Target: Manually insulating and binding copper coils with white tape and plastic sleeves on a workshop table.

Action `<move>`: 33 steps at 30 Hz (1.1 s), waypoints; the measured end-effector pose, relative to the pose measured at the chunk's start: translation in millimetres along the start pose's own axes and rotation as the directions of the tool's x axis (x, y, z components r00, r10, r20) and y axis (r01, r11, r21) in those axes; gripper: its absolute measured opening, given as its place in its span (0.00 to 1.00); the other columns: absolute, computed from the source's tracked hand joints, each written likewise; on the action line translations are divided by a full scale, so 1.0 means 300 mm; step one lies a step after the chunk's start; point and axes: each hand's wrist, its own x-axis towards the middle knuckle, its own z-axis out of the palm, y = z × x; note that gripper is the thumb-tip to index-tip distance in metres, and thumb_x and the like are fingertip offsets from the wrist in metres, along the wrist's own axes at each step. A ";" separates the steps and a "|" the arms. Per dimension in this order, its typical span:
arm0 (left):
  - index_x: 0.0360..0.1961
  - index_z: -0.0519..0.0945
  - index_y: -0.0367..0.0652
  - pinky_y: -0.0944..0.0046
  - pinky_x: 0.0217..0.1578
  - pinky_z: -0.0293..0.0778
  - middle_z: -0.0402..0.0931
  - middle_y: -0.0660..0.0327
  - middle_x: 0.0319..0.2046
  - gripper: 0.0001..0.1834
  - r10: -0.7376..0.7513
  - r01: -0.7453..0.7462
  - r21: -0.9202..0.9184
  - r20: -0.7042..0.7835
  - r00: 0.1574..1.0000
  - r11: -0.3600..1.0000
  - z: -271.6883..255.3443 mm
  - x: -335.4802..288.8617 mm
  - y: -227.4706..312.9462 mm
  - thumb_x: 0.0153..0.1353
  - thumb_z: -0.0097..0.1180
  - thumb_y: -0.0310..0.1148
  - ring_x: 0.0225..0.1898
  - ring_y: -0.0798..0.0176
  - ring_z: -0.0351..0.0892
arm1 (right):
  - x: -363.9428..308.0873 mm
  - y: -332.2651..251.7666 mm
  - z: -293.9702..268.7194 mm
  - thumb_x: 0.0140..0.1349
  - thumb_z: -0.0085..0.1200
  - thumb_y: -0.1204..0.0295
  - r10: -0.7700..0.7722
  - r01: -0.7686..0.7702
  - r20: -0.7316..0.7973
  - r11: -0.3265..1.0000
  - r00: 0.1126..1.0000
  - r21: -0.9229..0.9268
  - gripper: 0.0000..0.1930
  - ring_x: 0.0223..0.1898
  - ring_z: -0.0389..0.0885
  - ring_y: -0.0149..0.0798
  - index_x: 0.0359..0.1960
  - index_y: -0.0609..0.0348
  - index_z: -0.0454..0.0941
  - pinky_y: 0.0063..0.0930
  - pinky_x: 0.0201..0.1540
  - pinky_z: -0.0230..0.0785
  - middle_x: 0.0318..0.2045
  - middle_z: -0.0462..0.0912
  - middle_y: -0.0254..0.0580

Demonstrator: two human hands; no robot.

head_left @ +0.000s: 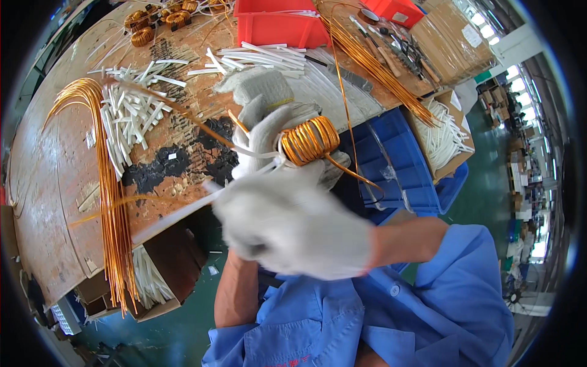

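My left hand (260,131), in a white glove, is closed around the side of a ring-shaped copper coil (310,141) above the table's near edge. One copper lead runs from the coil down to the right; another copper wire (202,126) stretches off to the upper left, with a white sleeve (257,153) near the coil. In front, my right hand (293,223), also gloved and blurred by motion, is curled with a white tube (177,214) sticking out to its left. Its fingertips are smeared, and it hides part of my left hand and wrist.
Cut white tubes (131,119) and a bent copper wire bundle (110,183) lie left on the table. Red bins (278,30), more copper rods (373,61) and hand tools (391,49) sit farther back. Blue crates (397,165) and a tube-filled carton (443,137) stand right.
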 end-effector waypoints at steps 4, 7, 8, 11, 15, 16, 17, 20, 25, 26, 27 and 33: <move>0.77 0.67 0.37 0.55 0.60 0.81 0.76 0.47 0.66 0.33 0.026 -0.029 0.087 0.034 0.999 0.996 0.022 0.024 -0.033 0.75 0.63 0.30 0.63 0.53 0.81 | 0.015 0.076 0.042 0.78 0.56 0.68 0.106 -0.100 -0.018 0.975 0.994 0.200 0.09 0.30 0.76 0.31 0.38 0.59 0.78 0.33 0.33 0.70 0.31 0.77 0.32; 0.75 0.70 0.36 0.57 0.57 0.82 0.78 0.47 0.63 0.32 -0.087 0.093 -0.052 0.120 0.989 0.994 -0.035 0.005 0.048 0.73 0.63 0.29 0.60 0.54 0.83 | 0.019 0.034 0.006 0.79 0.57 0.67 0.138 -0.141 0.031 0.945 0.990 0.296 0.12 0.33 0.77 0.36 0.36 0.59 0.78 0.34 0.35 0.69 0.38 0.81 0.36; 0.75 0.70 0.36 0.57 0.56 0.82 0.79 0.47 0.62 0.31 -0.105 0.112 -0.055 0.125 0.987 0.992 -0.029 -0.015 0.069 0.73 0.64 0.29 0.58 0.54 0.84 | -0.010 -0.028 -0.018 0.78 0.58 0.68 0.004 -0.007 0.020 0.991 1.000 0.136 0.12 0.32 0.78 0.37 0.35 0.59 0.78 0.34 0.35 0.69 0.39 0.82 0.38; 0.73 0.73 0.35 0.58 0.53 0.83 0.81 0.47 0.60 0.30 -0.105 0.102 -0.029 -0.085 0.991 0.994 0.060 -0.050 0.101 0.71 0.65 0.28 0.55 0.55 0.86 | -0.080 -0.195 -0.125 0.75 0.64 0.68 -0.507 0.520 0.121 0.816 0.854 -0.252 0.11 0.34 0.83 0.40 0.36 0.59 0.79 0.32 0.35 0.73 0.42 0.85 0.45; 0.70 0.77 0.34 0.60 0.49 0.85 0.84 0.46 0.56 0.29 -0.142 0.164 0.035 -0.338 0.930 0.986 0.161 -0.045 0.190 0.69 0.66 0.27 0.50 0.56 0.89 | -0.226 -0.213 -0.328 0.72 0.71 0.64 -0.538 -0.032 -0.279 0.422 0.795 -0.906 0.19 0.38 0.89 0.41 0.55 0.62 0.78 0.36 0.43 0.82 0.43 0.88 0.48; 0.69 0.78 0.33 0.61 0.48 0.85 0.85 0.46 0.55 0.28 -0.192 0.218 0.050 -0.315 0.930 0.975 0.154 -0.042 0.234 0.69 0.66 0.27 0.49 0.56 0.90 | -0.263 -0.154 -0.384 0.74 0.67 0.61 -0.390 -0.216 -0.383 0.407 0.838 -0.887 0.23 0.36 0.88 0.40 0.62 0.63 0.77 0.35 0.47 0.83 0.39 0.88 0.46; 0.66 0.79 0.31 0.64 0.46 0.86 0.87 0.49 0.49 0.24 -0.308 0.334 0.130 -0.183 0.934 0.934 0.121 -0.028 0.279 0.70 0.64 0.25 0.47 0.61 0.91 | -0.303 -0.078 -0.420 0.75 0.67 0.62 -0.351 -0.200 -0.362 0.419 0.864 -0.885 0.24 0.36 0.88 0.41 0.64 0.63 0.76 0.34 0.46 0.82 0.40 0.89 0.47; 0.54 0.83 0.27 0.66 0.33 0.85 0.87 0.58 0.27 0.12 -0.466 0.459 0.215 -0.021 0.884 0.862 0.058 -0.016 0.306 0.75 0.58 0.24 0.29 0.69 0.89 | -0.337 -0.016 -0.405 0.71 0.69 0.71 -0.389 -0.133 -0.329 0.452 0.860 -0.882 0.12 0.31 0.90 0.48 0.50 0.64 0.83 0.40 0.35 0.81 0.33 0.89 0.49; 0.50 0.85 0.32 0.61 0.32 0.82 0.84 0.56 0.24 0.11 -0.322 0.247 0.486 0.077 0.944 0.838 -0.046 0.011 0.299 0.75 0.58 0.28 0.27 0.65 0.88 | -0.334 -0.121 -0.410 0.70 0.66 0.77 -0.406 0.009 -0.206 0.468 0.891 -0.883 0.02 0.27 0.88 0.52 0.40 0.63 0.86 0.42 0.30 0.77 0.29 0.87 0.50; 0.50 0.85 0.34 0.58 0.35 0.83 0.85 0.53 0.28 0.10 -0.266 0.174 0.539 0.098 0.959 0.824 -0.050 0.014 0.261 0.74 0.59 0.28 0.31 0.57 0.90 | -0.331 -0.121 -0.412 0.70 0.67 0.77 -0.415 0.033 -0.180 0.456 0.892 -0.889 0.02 0.27 0.88 0.53 0.40 0.62 0.86 0.42 0.30 0.77 0.29 0.87 0.49; 0.50 0.85 0.36 0.54 0.39 0.83 0.86 0.50 0.31 0.09 -0.209 0.100 0.586 0.121 0.970 0.804 -0.055 0.020 0.218 0.73 0.60 0.28 0.35 0.50 0.91 | -0.318 -0.102 -0.408 0.70 0.67 0.77 -0.466 0.068 -0.153 0.423 0.872 -0.904 0.02 0.27 0.88 0.55 0.39 0.62 0.86 0.43 0.30 0.78 0.30 0.87 0.49; 0.52 0.86 0.36 0.58 0.40 0.78 0.84 0.55 0.31 0.10 -0.268 0.227 0.499 0.012 0.963 0.836 -0.019 -0.051 0.113 0.75 0.57 0.27 0.34 0.55 0.84 | -0.326 0.016 -0.404 0.70 0.67 0.78 -0.536 0.164 -0.104 0.429 0.838 -0.888 0.03 0.26 0.88 0.54 0.41 0.62 0.85 0.41 0.28 0.79 0.30 0.87 0.48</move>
